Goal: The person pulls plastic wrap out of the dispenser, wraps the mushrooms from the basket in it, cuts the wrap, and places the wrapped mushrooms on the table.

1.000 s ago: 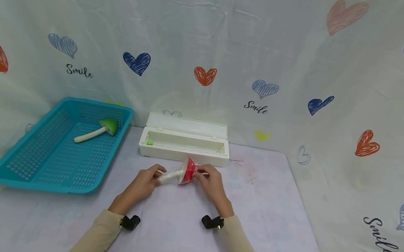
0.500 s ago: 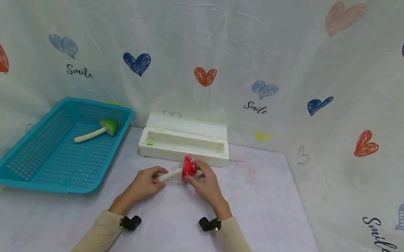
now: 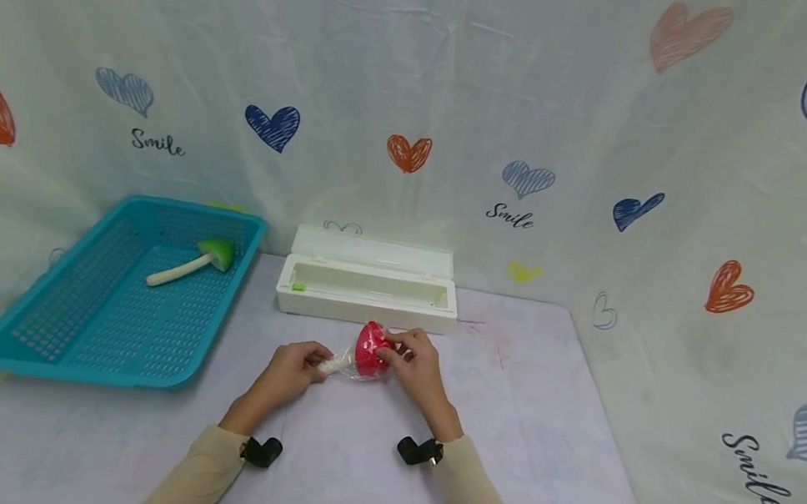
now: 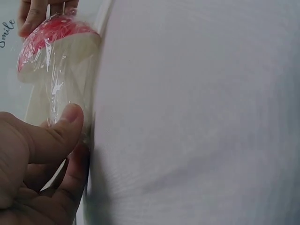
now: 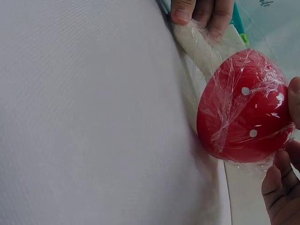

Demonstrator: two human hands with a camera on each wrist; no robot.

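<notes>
A toy mushroom (image 3: 370, 352) with a red, white-dotted cap and a pale stem lies sideways between my hands, wrapped in clear plastic film. My left hand (image 3: 289, 372) pinches the stem's end between thumb and fingers. From the right, my right hand (image 3: 421, 368) grips the wrapped cap at its crown. In the right wrist view, the white-dotted cap (image 5: 246, 112) faces the camera, with crinkled film over it and the thumb (image 5: 294, 101) at its edge. The left wrist view shows the pale stem (image 4: 58, 89) under the film; the other hand's fingers are partly hidden behind the cap.
Behind the hands stands a long white box (image 3: 366, 313) with its lid (image 3: 373, 251) raised and a small bright green piece (image 3: 298, 286) at its left end. A blue plastic basket (image 3: 86, 374) at the left holds a green-capped toy mushroom (image 3: 218, 253).
The mushroom has turned so that its red cap top faces the head camera more. My right fingers have shifted from the film at the cap's right side onto the cap; the left hand keeps the stem.
</notes>
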